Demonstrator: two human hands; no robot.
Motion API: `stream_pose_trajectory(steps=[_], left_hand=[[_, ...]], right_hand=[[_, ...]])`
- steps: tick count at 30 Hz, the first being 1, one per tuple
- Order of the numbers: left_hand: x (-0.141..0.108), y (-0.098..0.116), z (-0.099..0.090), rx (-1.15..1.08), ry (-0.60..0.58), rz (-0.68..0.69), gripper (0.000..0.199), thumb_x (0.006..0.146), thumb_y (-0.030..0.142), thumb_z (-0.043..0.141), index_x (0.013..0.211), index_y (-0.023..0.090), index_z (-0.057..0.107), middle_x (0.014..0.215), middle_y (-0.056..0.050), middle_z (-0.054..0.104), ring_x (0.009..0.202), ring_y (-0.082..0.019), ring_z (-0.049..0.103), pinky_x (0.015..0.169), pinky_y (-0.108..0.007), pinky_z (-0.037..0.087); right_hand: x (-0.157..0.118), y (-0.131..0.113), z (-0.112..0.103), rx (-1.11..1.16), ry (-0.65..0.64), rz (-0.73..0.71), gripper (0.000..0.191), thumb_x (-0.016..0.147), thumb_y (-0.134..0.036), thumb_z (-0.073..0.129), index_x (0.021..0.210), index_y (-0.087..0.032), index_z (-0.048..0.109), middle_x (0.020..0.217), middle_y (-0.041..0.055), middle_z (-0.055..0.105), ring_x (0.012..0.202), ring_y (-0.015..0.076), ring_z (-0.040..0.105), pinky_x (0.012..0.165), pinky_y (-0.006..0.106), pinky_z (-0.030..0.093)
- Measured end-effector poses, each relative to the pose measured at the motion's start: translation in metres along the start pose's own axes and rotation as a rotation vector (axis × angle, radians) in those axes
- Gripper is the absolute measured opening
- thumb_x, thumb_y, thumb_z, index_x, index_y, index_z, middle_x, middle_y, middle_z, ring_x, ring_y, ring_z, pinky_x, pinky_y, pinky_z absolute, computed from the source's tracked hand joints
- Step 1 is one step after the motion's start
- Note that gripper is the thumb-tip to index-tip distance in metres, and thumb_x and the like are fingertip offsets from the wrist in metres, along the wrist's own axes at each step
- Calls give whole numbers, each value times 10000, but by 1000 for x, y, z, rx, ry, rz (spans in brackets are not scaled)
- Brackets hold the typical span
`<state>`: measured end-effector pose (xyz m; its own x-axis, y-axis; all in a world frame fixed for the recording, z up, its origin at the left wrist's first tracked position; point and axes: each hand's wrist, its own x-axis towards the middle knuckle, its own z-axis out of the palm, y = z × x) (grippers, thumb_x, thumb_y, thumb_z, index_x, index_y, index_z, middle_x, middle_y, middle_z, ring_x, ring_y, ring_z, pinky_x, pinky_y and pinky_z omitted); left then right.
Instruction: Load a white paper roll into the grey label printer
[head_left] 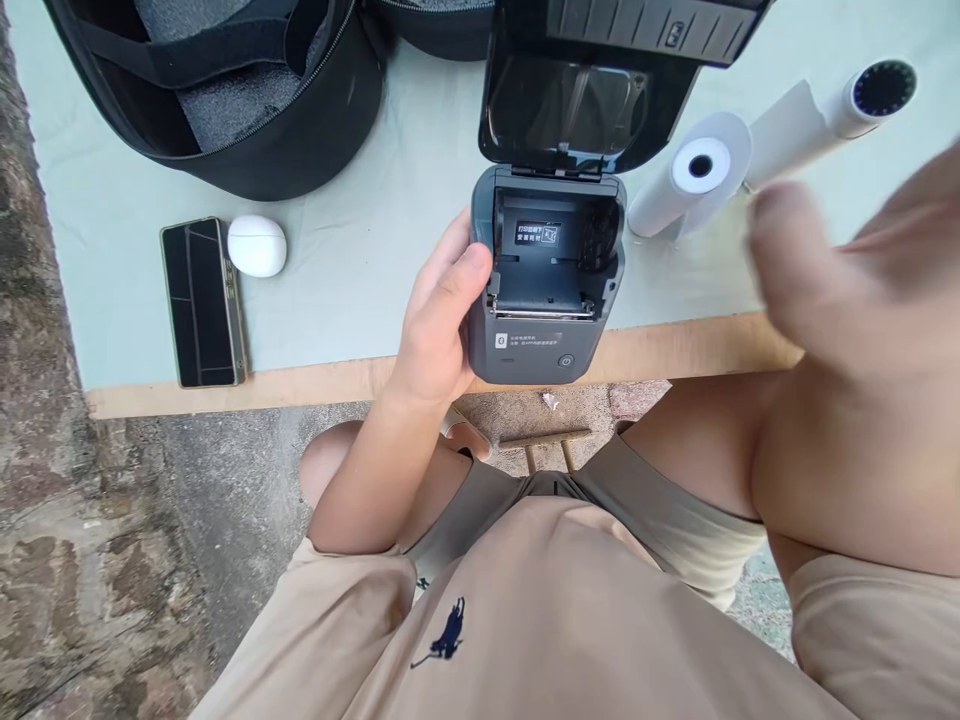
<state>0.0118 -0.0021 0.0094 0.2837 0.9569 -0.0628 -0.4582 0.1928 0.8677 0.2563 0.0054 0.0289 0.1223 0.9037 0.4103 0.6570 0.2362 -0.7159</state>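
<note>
While our left hand (439,325) clasps the open printer (517,358) from the left, likely steadying it, we cannot tell our blurred right hand (862,290)'s finger spread

The phone (201,305) lies by the table's (337,270) front-left corner, the earbud case (257,246) beside it, the bag (322,140) behind; right of the printer (525,355) (front edge) are two paper rolls (667,198).
</note>
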Motion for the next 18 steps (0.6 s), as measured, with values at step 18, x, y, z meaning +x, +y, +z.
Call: stream_pose_trajectory(steps=[18], left_hand=[[3,0,-5,-9,-71,-10,302,842,479,560,1047,268,627,992,-27,690,1184,-264,587,1033,-369,474]], right_hand=[[0,-22,26,-431,-290,-108,445,762,-222,629,1205,-242,581,1061,86,609,1039,180,569,920,335,456]])
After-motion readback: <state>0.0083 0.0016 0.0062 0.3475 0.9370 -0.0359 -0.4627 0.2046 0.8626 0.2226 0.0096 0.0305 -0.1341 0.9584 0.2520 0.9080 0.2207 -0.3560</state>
